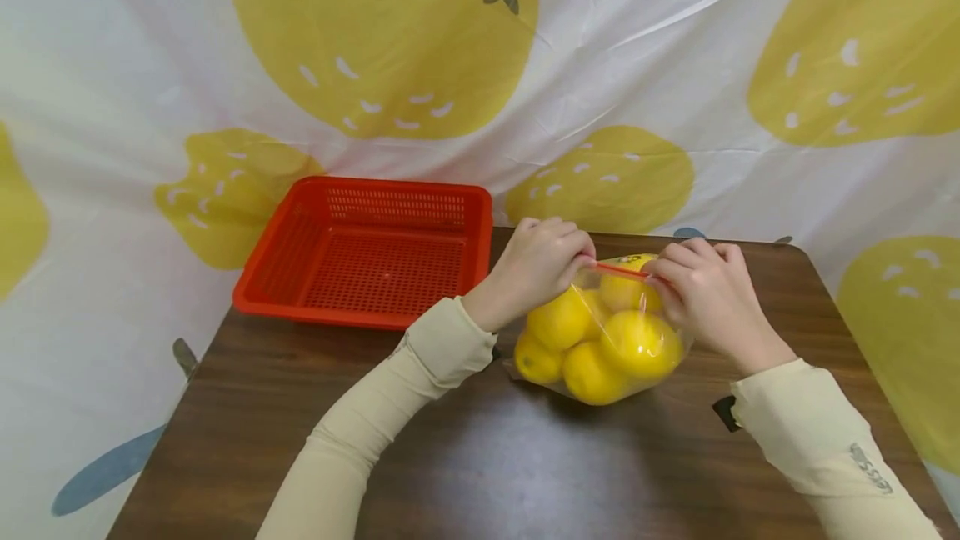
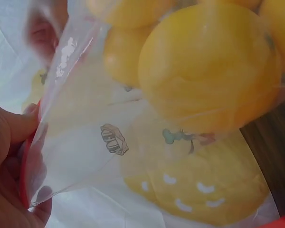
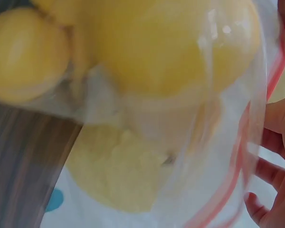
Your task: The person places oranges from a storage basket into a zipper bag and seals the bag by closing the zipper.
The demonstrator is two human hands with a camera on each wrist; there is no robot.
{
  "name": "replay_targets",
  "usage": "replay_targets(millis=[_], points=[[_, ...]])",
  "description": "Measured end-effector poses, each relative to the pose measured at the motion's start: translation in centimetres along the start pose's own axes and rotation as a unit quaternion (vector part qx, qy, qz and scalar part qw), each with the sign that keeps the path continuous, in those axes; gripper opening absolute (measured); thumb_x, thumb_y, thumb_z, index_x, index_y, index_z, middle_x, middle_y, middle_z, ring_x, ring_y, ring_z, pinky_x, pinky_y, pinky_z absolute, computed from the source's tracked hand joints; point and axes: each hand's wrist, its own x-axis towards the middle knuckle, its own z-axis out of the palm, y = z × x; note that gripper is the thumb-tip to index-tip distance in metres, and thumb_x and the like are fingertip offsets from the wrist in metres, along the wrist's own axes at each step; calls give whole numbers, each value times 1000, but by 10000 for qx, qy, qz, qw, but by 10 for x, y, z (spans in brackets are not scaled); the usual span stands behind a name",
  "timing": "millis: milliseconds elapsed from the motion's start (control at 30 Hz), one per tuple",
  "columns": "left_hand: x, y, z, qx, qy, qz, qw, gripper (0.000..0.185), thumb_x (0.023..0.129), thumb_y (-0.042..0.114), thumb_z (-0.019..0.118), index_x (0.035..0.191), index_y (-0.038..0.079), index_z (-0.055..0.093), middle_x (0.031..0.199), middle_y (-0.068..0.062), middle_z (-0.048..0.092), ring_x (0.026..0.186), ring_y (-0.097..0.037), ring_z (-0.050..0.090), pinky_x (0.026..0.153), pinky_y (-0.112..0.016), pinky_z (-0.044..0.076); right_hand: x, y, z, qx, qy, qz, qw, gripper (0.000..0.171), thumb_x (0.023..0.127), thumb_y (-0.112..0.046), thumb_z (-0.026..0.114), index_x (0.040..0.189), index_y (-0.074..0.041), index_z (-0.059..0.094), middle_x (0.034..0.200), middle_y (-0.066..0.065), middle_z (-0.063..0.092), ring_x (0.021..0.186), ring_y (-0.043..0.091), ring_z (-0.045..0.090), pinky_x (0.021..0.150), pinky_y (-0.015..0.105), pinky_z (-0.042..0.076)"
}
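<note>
My left hand [image 1: 536, 267] and right hand [image 1: 701, 290] each pinch an end of the red zip strip [image 1: 622, 272] on the bag [image 1: 600, 332] of lemons [image 1: 641, 344], which sits on the table [image 1: 480, 457] beside the red basket [image 1: 367, 252].

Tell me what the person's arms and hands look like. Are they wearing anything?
Both arms wear long, snug, cream-coloured sleeves that end at the wrists. The right sleeve has small grey lettering printed near the forearm, and a little black strap piece shows at its cuff. The left sleeve is plain. The left hand and right hand are bare, without gloves.
</note>
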Motion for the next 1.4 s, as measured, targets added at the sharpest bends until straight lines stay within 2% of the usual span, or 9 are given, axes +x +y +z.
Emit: replay_targets(millis=[233, 400, 500, 633, 767, 1000, 1200, 1267, 1400], points=[[-5, -9, 1, -177, 111, 21, 9998, 13, 86, 31, 61, 82, 20, 68, 79, 9, 64, 77, -11, 56, 68, -28, 40, -18, 21, -7, -148, -147, 54, 9998, 12, 68, -10, 69, 80, -6, 69, 78, 5, 64, 76, 26, 52, 60, 42, 31], [-8, -19, 5, -307, 135, -108, 9994, 11, 85, 27, 62, 80, 19, 68, 78, 7, 63, 74, -12, 56, 66, -28, 42, -38, 42, -13, -449, -30, 267, 9986, 35, 90, -34, 49, 79, -7, 68, 75, 6, 64, 71, 26, 53, 56, 42, 31], [-8, -22, 6, -238, 130, -127, 9996, 10, 86, 26, 62, 80, 19, 67, 78, 7, 63, 73, -12, 55, 66, -29, 41, -48, 51, -17, -480, -18, 327, 9983, 42, 92, -37, 41, 78, -6, 67, 72, 7, 63, 69, 27, 54, 52, 41, 34], [-4, -24, 4, 243, -109, -92, 9996, 13, 88, 31, 58, 83, 21, 66, 83, 9, 63, 77, -13, 54, 66, -31, 39, -52, 49, -24, -224, -322, 416, 9984, 9, 73, -9, 61, 78, -3, 65, 71, 7, 61, 65, 26, 53, 50, 40, 41], [7, -25, 5, 745, -468, -88, 9961, 16, 89, 34, 55, 88, 21, 63, 88, 10, 62, 81, -13, 54, 65, -31, 40, -53, 35, -38, 165, -949, 702, 9929, 15, 62, 0, 67, 75, -6, 63, 69, 0, 57, 59, 15, 49, 52, 35, 43], [32, -26, 12, -24, -1185, -50, 9929, 9, 90, 23, 56, 91, 15, 61, 90, 3, 56, 82, -12, 56, 65, -24, 47, -53, -4, -54, 1615, -1580, 412, 9733, 25, 59, 3, 71, 69, -16, 60, 66, -16, 50, 57, -6, 41, 48, 13, 38], [43, -25, 16, -635, -1156, 890, 9873, 6, 89, 11, 56, 88, 10, 62, 89, -1, 55, 82, -13, 54, 72, -20, 43, -46, -43, -44, 3376, -1610, -406, 9265, 24, 70, 5, 67, 77, -17, 61, 72, -12, 54, 61, -4, 45, 52, 7, 38], [44, -26, 16, -828, -967, 1258, 9839, 5, 88, 10, 57, 86, 8, 61, 87, -2, 55, 81, -14, 52, 75, -19, 41, -38, -46, -37, 3234, -1385, -797, 9327, 11, 83, -4, 59, 80, -14, 63, 75, -9, 54, 63, -1, 47, 55, 9, 39], [44, -29, 16, -1226, -705, 1681, 9756, 5, 88, 8, 58, 84, 6, 59, 84, -3, 54, 80, -14, 52, 77, -18, 40, -15, -33, -21, 1690, -764, -1463, 9717, 23, 93, -12, 46, 89, -5, 67, 85, 2, 59, 75, 14, 54, 68, 24, 46]])
